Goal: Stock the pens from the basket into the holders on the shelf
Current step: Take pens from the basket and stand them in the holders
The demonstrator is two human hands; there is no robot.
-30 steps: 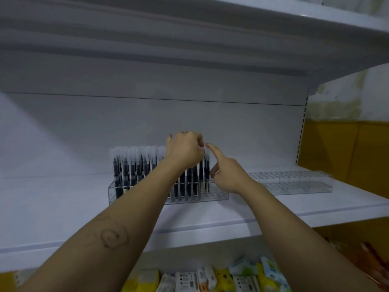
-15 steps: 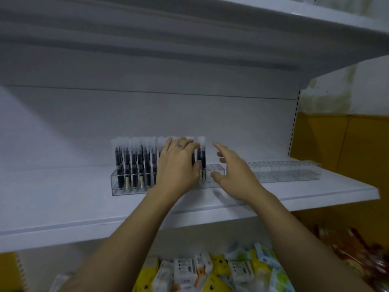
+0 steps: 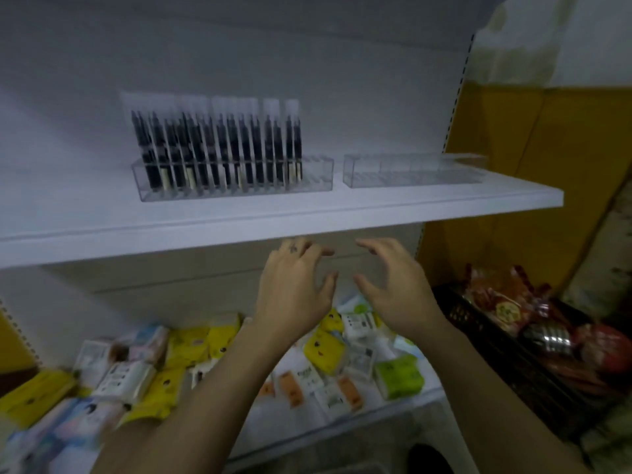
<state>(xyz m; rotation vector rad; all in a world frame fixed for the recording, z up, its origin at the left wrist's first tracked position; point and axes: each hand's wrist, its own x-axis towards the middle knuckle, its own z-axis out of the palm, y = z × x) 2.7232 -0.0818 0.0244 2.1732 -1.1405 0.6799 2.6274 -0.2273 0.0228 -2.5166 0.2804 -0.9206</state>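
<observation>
The slim dark pens with frosted clear caps [image 3: 219, 145] stand upright in the left clear plastic holder [image 3: 318, 177] on the white shelf board [image 3: 444, 203]. They fill most of its slots, and only a few slots at its right end look free. Just beside it, to the right, the second clear plastic holder [image 3: 410, 171] has no pens in it.

Both hands hang below the front edge of the shelf, near each other but apart. The left hand [image 3: 294, 292] and the right hand [image 3: 398, 292] have their fingers loosely bent and spread, and neither holds anything.

I judge such pens to be light, stiff and smooth, so a little slippery, and a bundle of them would probably fan out. The best place to hold one is the middle of the barrel, between thumb and two fingers, with the cap upward. Then the lower end is free to find its slot. Holding by the cap alone may pull the cap off. The holder also looks light (it may slide on the smooth board, so the other hand should steady it).

A black plastic crate [image 3: 461, 316] at the right contains red packets [image 3: 506, 302]. I cannot tell whether it also contains pens.
</observation>
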